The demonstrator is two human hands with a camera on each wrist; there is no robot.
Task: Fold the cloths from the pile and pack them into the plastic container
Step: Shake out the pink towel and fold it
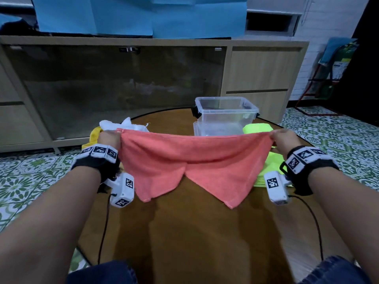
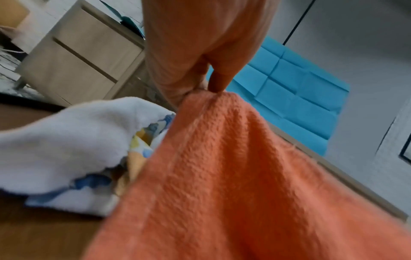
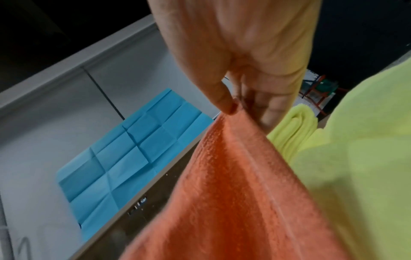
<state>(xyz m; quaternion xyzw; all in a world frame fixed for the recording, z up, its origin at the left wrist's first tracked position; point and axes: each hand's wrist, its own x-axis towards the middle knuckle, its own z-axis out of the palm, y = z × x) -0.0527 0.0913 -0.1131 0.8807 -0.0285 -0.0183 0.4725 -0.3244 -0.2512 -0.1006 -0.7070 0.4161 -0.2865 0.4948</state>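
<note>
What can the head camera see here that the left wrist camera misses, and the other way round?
Only the head view shows the clear plastic container, the right hand, the lime-green cloths and the whole span of the cloth. Only the left wrist view shows, close up, the thumb and fingers pinching the corner, and the blue print on the white cloth. Both show the left hand holding the coral cloth over the wooden table.
</note>
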